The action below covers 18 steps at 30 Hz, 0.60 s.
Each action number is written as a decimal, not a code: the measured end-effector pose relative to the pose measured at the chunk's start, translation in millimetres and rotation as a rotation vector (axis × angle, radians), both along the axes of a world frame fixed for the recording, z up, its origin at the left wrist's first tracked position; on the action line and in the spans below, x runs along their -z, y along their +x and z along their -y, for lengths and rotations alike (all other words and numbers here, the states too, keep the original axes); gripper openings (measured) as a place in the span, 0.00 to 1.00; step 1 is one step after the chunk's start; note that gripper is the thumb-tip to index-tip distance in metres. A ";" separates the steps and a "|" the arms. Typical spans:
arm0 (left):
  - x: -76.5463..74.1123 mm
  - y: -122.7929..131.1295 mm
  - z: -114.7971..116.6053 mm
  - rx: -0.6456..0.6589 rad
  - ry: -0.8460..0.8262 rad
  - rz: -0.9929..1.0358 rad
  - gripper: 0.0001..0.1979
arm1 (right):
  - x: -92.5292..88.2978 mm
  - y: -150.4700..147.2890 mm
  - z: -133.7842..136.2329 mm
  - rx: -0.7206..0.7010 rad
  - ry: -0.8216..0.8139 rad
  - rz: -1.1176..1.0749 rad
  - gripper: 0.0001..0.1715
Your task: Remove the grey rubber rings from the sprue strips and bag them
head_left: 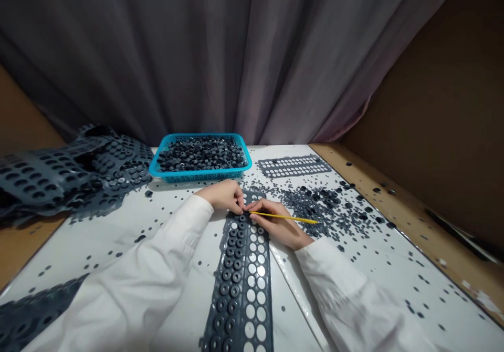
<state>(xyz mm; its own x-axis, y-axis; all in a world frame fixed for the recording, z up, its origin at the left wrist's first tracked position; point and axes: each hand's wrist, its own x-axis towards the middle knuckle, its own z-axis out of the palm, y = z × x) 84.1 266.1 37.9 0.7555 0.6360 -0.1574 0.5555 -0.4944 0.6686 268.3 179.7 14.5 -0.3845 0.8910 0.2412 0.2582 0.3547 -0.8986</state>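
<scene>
A dark grey rubber sheet lies lengthwise before me on the white table. Its two left columns hold ring-shaped rubber parts, while most of the right columns are open round holes. My right hand grips a thin yellow stick, whose tip meets the sheet's far part. There my left hand is closed, thumb and fingers pinched close to the right fingertips. Whatever sits between the left fingers is hidden.
Behind my hands stands a blue basket full of small dark rubber parts. Perforated grey sheets are heaped at left; another punched sheet lies back right. Small dark discs are piled at right and scattered across the white table.
</scene>
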 end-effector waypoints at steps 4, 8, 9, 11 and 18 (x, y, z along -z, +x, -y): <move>-0.2 0.3 0.5 -0.006 -0.018 -0.001 0.07 | 2.6 0.5 -0.4 -0.023 0.056 0.024 0.06; 0.9 0.3 0.6 -0.008 -0.030 0.004 0.06 | 5.5 0.4 -0.6 -0.021 0.085 0.036 0.07; 1.0 0.3 0.4 -0.009 -0.032 0.005 0.07 | 6.1 0.4 -0.6 -0.018 0.095 0.041 0.07; 1.1 0.2 -0.1 -0.010 -0.035 0.006 0.07 | 6.6 0.2 -0.7 -0.021 0.128 0.068 0.08; 1.4 -0.3 -1.9 -0.012 -0.047 -0.011 0.08 | 0.2 -2.3 0.3 -0.085 0.241 0.189 0.10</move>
<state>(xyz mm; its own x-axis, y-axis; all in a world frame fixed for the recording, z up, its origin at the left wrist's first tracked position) 83.8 268.0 36.6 0.7461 0.6364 -0.1956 0.5685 -0.4561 0.6847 266.0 179.4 14.3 -0.5137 0.7794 0.3587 0.3727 0.5793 -0.7250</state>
